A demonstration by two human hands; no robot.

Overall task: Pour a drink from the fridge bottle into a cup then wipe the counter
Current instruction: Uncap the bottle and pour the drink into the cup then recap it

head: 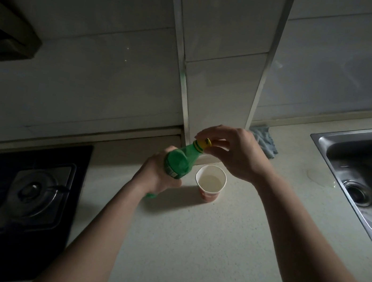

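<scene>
My left hand [157, 177] grips the body of a green plastic bottle [180, 161] that stands on the pale counter [187, 240], leaning a little toward the wall. At the bottle's neck, my right hand [235, 153] pinches the yellow cap [205, 143], which sits tilted on the mouth. Just right of the bottle stands a white paper cup [210, 182] with a red pattern and pale liquid inside. A blue-grey cloth [265, 141] lies crumpled by the wall behind my right hand.
A black gas hob [22, 189] fills the counter's left side. A steel sink [367, 177] is set in at the right, with a wet patch [317, 177] on the counter beside it. A tiled pillar [222, 72] juts out behind the bottle.
</scene>
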